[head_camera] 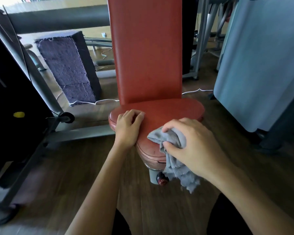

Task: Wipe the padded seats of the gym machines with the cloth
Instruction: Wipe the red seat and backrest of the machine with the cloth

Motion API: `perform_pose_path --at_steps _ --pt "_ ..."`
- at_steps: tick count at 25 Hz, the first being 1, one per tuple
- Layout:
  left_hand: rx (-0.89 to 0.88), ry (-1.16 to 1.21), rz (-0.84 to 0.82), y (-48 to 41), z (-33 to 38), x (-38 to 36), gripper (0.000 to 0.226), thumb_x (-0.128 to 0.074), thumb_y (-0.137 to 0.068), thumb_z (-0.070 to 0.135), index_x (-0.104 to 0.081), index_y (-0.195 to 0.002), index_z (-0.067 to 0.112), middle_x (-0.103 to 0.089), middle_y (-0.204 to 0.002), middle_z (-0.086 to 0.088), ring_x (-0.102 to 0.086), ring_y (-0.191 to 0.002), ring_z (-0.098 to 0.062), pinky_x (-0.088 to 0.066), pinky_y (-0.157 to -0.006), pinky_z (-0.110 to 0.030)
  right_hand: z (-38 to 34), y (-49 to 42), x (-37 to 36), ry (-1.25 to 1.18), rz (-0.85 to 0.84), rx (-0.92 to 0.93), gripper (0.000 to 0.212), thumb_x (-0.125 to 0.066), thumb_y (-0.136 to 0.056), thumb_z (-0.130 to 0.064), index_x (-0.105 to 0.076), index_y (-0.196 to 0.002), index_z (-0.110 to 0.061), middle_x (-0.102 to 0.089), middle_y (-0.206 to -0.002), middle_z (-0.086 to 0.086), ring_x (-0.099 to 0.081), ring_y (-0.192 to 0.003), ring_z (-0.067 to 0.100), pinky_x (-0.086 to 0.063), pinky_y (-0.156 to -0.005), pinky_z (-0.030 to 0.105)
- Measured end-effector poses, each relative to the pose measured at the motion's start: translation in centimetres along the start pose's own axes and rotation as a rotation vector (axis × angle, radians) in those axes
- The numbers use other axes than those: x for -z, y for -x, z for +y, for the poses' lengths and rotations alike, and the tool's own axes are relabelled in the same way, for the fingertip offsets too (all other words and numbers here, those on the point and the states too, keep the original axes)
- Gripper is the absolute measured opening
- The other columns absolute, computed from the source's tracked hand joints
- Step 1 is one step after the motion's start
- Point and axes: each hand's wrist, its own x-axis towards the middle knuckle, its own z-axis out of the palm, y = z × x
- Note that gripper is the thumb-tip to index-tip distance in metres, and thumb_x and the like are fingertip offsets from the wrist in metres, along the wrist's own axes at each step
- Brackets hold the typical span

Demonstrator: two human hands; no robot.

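Right hand (193, 146) grips the grey cloth (172, 141) at the front of the red seat (168, 111), so I'd say wiping's in hand; left hand (128, 128) rests loose on the seat's left edge, holding nothing. Nxt: sweep cloth twd backrest (148, 48) w/ even pressure.

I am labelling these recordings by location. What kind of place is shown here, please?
Most likely a gym. A red padded seat with a tall backrest stands on a wooden floor beside a grey metal frame, and the right hand grips a grey cloth on the seat.
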Motion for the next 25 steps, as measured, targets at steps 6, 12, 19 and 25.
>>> perform_pose_path --at_steps 6,12,19,25 --pt "-0.027 -0.063 -0.105 0.6 0.8 0.3 0.017 -0.058 -0.095 0.04 -0.073 -0.101 0.034 -0.063 -0.113 0.015 -0.042 -0.113 -0.014 -0.026 -0.093 -0.015 0.5 8.3 -2.7 -0.164 0.38 -0.032 0.02 -0.079 -0.077 -0.032 -0.079 -0.094 -0.021 -0.064 -0.108 -0.007 -0.063 -0.099 0.019 -0.051 -0.082 0.028" --pt "-0.057 -0.089 -0.105 0.9 1.1 0.3 0.035 -0.049 -0.088 0.048 -0.074 -0.106 0.029 -0.063 -0.115 0.013 -0.042 -0.112 -0.014 -0.026 -0.097 -0.019 -1.7 8.0 -7.9 -0.117 0.681 -0.112 0.024 -0.086 -0.079 -0.029 -0.079 -0.098 -0.017 -0.059 -0.102 0.001 -0.061 -0.088 0.026 -0.054 -0.074 0.039" --pt "-0.066 -0.089 -0.116 0.7 0.8 0.4 0.025 -0.052 -0.093 0.043 -0.072 -0.105 0.033 -0.063 -0.115 0.013 -0.041 -0.113 -0.013 -0.025 -0.095 -0.016 -0.3 7.7 -6.6 -0.091 0.701 -0.081 0.012 -0.082 -0.082 -0.022 -0.08 -0.088 -0.012 -0.063 -0.099 0.005 -0.059 -0.087 0.027 -0.052 -0.072 0.034" --pt "-0.067 -0.082 -0.102 0.8 0.8 0.5 0.018 -0.056 -0.098 0.036 -0.072 -0.106 0.033 -0.062 -0.114 0.012 -0.04 -0.112 -0.013 -0.026 -0.095 -0.019 -2.9 7.3 -8.8 -0.087 0.723 -0.089 0.007 -0.082 -0.082 -0.015 -0.078 -0.077 -0.01 -0.065 -0.097 0.006 -0.056 -0.089 0.029 -0.039 -0.088 0.017"
